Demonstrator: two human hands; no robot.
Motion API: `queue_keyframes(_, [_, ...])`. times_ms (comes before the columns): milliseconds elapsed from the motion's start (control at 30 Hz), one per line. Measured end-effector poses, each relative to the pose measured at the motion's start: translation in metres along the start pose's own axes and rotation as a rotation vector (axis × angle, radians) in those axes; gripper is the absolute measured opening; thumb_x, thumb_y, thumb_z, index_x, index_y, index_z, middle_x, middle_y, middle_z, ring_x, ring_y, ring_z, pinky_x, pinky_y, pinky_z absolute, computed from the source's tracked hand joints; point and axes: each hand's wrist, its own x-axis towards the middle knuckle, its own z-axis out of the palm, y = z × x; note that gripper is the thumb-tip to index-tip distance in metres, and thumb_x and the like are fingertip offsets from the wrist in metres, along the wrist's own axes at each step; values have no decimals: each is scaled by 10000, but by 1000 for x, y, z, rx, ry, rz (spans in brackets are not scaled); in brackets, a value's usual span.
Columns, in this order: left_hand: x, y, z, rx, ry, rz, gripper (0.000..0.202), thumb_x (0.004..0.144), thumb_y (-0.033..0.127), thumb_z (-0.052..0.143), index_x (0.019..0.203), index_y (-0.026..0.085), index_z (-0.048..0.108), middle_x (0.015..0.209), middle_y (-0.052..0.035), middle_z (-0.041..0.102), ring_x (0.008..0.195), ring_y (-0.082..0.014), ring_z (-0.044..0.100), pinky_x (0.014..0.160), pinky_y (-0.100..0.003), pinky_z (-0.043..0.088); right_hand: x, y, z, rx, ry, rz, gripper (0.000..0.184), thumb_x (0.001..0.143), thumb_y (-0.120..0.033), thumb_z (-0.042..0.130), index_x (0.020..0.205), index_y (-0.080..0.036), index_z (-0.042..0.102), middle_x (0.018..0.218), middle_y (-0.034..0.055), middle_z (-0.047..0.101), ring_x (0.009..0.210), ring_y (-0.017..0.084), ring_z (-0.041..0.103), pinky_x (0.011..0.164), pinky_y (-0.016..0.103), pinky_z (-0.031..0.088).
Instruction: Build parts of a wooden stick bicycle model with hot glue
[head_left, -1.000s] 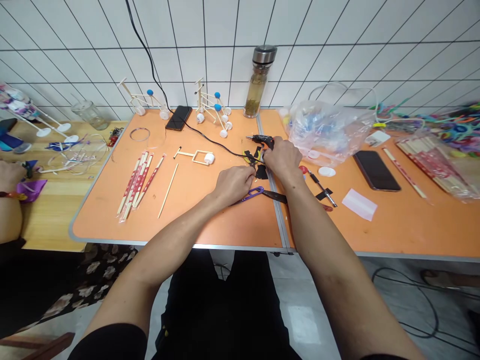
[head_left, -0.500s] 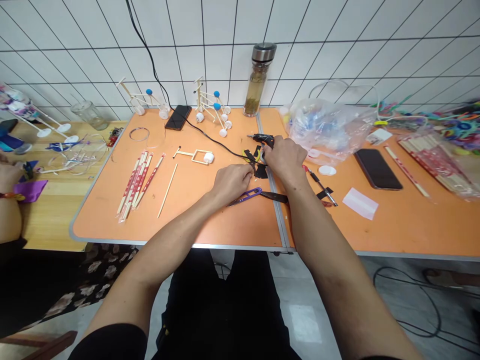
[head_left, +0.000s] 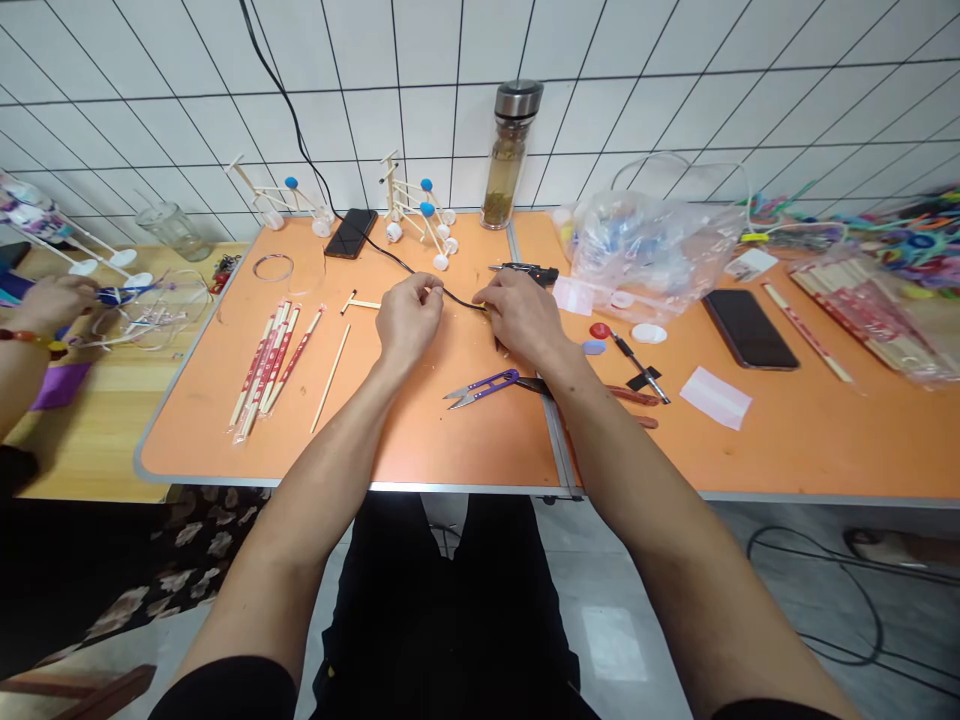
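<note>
Head camera looks down on an orange desk (head_left: 420,440) of two tops butted together, with both hands working near the middle, just left of the seam. The left hand (head_left: 409,318) has its fingers curled shut around a small stick frame (head_left: 360,302), whose T-shaped end pokes out toward the left edge. Held low over the desk, the piece seems steadied for close work. The right hand (head_left: 521,322) sits just beside it, fingers bent, tips at the black cable (head_left: 457,300) that runs between the two hands; I cannot tell whether they pinch it. The cable ends at the glue gun (head_left: 529,270), which lies just behind the right hand toward the back edge, probably parked there for easy reach.

The cable crosses the working spot and is the one thing likely to get in the way. Purple snips (head_left: 484,387) lie between the forearms, nearer the front edge. Wrapped chopsticks (head_left: 274,360) and a bare stick (head_left: 330,365) lie toward the left edge. Stick models (head_left: 420,210), a dark phone (head_left: 351,233) and a bottle (head_left: 506,155) stand along the back edge. Right of the seam are a plastic bag (head_left: 652,250), bottle caps (head_left: 600,330), a second phone (head_left: 750,330) and pink paper (head_left: 716,395). Another person's hand (head_left: 52,300) works at the far left.
</note>
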Motion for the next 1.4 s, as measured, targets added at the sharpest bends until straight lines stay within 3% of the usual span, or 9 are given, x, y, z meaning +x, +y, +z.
queue_keyframes(133, [1, 1, 0, 200, 53, -6, 89, 973, 256, 705, 937, 243, 785, 833, -38, 762, 916, -248, 719, 798, -312, 467, 3, -3, 9, -92, -9, -29, 437, 1058, -175, 519, 1324, -191, 865, 1360, 205, 749, 1271, 408, 635, 1004, 539, 533])
queue_keyframes(333, [-4, 3, 8, 514, -39, -56, 174, 1017, 277, 663, 1075, 264, 826, 957, -38, 821, 974, -257, 757, 807, -338, 470, 9, 0, 17, -198, -94, 63, 408, 1090, -259, 549, 1362, -164, 838, 1320, 214, 798, 1239, 398, 680, 952, 470, 488])
queue_keyframes(533, [1, 4, 27, 470, -180, -208, 271, 1021, 253, 655, 1224, 228, 833, 1218, -81, 863, 1126, -254, 776, 895, -328, 546, 12, -3, 18, -175, -61, 169, 380, 1117, -271, 530, 1319, -163, 833, 1326, 190, 827, 1231, 373, 739, 942, 438, 495])
queue_keyframes(633, [3, 7, 38, 541, -211, -212, 297, 1035, 242, 634, 1260, 233, 827, 1376, -103, 839, 1279, -271, 764, 993, -345, 557, 11, -4, 18, -164, -31, 194, 373, 1113, -267, 524, 1293, -168, 835, 1321, 184, 829, 1234, 376, 745, 932, 432, 502])
queue_keyframes(833, [1, 14, 51, 867, -324, -77, 406, 1038, 169, 524, 1281, 232, 843, 1357, -172, 835, 1293, -358, 760, 1021, -441, 564, 11, -2, 19, -138, -2, 192, 377, 1098, -256, 521, 1280, -169, 840, 1317, 196, 826, 1217, 373, 741, 936, 438, 518])
queue_keyframes(967, [-2, 12, 43, 820, -459, 81, 434, 1002, 130, 540, 1228, 280, 880, 1305, -102, 859, 1268, -333, 762, 1033, -425, 566, 10, 0, 18, -101, 17, 208, 385, 1084, -243, 521, 1276, -172, 847, 1317, 196, 827, 1198, 374, 748, 937, 449, 538])
queue_keyframes(1167, [-14, 2, 32, 814, -403, 279, 457, 1028, 103, 490, 1305, 182, 846, 1407, -157, 790, 1343, -317, 705, 1102, -416, 542, 9, 4, 15, -28, 28, 201, 365, 1066, -231, 539, 1261, -191, 845, 1336, 181, 826, 1228, 368, 743, 966, 454, 557])
queue_keyframes(1400, [-18, 1, 49, 795, -460, 279, 239, 1008, 205, 690, 1183, 196, 852, 1339, -154, 772, 1328, -352, 675, 1047, -450, 548, 7, 5, 6, 37, 112, 234, 386, 1047, -211, 540, 1281, -187, 847, 1378, 181, 821, 1277, 400, 731, 1028, 512, 571])
